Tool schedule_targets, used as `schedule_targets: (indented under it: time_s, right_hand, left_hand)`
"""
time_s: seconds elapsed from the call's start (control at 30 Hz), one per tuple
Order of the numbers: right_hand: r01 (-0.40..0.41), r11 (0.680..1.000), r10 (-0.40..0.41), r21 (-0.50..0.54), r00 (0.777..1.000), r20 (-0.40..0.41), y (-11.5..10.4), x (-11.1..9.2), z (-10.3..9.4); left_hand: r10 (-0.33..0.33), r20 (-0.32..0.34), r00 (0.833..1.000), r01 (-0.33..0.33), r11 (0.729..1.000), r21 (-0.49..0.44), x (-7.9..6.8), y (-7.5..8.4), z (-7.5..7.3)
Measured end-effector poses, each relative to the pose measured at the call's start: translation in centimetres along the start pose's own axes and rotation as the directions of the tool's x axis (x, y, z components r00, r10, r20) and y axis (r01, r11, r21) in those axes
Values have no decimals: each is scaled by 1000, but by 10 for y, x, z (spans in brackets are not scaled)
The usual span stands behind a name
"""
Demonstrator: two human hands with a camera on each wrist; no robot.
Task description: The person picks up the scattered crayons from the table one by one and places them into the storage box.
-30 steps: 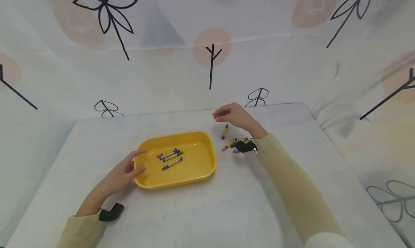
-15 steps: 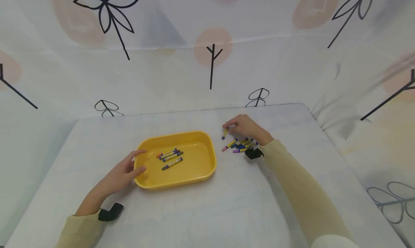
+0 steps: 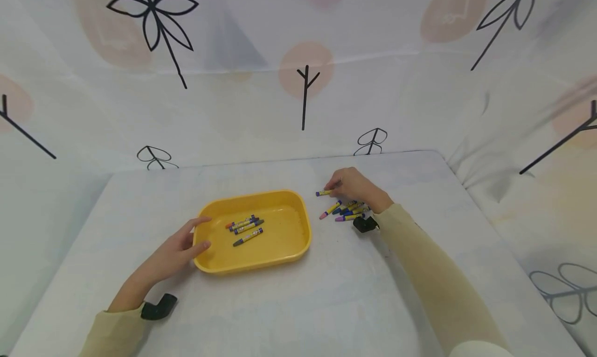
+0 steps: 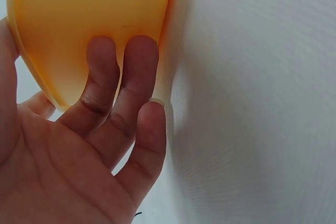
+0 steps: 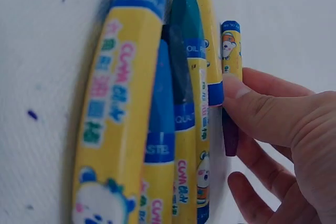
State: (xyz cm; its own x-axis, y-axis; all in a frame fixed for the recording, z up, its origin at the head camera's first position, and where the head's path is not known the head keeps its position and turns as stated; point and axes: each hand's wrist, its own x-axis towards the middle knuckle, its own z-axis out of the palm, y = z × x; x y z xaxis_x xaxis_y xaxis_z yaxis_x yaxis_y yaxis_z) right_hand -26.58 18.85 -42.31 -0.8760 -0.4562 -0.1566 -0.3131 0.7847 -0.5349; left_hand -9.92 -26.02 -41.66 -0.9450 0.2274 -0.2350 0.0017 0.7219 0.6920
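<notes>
My left hand [image 3: 170, 253] holds the left end of a yellow tray [image 3: 284, 235], with thumb and index finger over its rim. In the left wrist view, other fingers lie against the tray's outer wall [image 4: 63, 35]. Between thumb and fingers, my right hand [image 3: 356, 186] pinches a purple oil pastel [image 5: 231, 53] in a yellow wrapper, its dark tip pointing toward the palm side. Close beside that hand lies a loose group of oil pastels: a lilac one [image 5: 118, 93], a blue one [image 5: 160, 108], a teal one [image 5: 189, 24] and others. Several more, including a grey one [image 3: 248, 237], lie inside the tray.
A pink-tipped oil pastel [image 3: 330, 210] lies left of the group, between it and the tray. The white-covered table [image 3: 280, 315] meets a patterned cloth backdrop [image 3: 233, 113] at the back. Small dark specks [image 5: 32, 114] mark the cover.
My right hand has come down and slightly right onto the purple oil pastel, taken hold of it and turned it sideways. The left hand and tray stay put.
</notes>
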Motion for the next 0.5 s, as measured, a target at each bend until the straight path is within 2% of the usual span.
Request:
schedule_targets:
  time_s: [0.23, 0.5]
  right_hand:
    - [8, 999, -5, 46, 998, -60, -7, -4, -8]
    - [119, 989, -108, 87, 987, -116, -37, -6, -19]
  left_hand:
    - [7, 2, 1000, -7, 1000, -2, 0, 0, 1]
    - [-2, 9, 1000, 2, 1000, -8, 0, 1, 0]
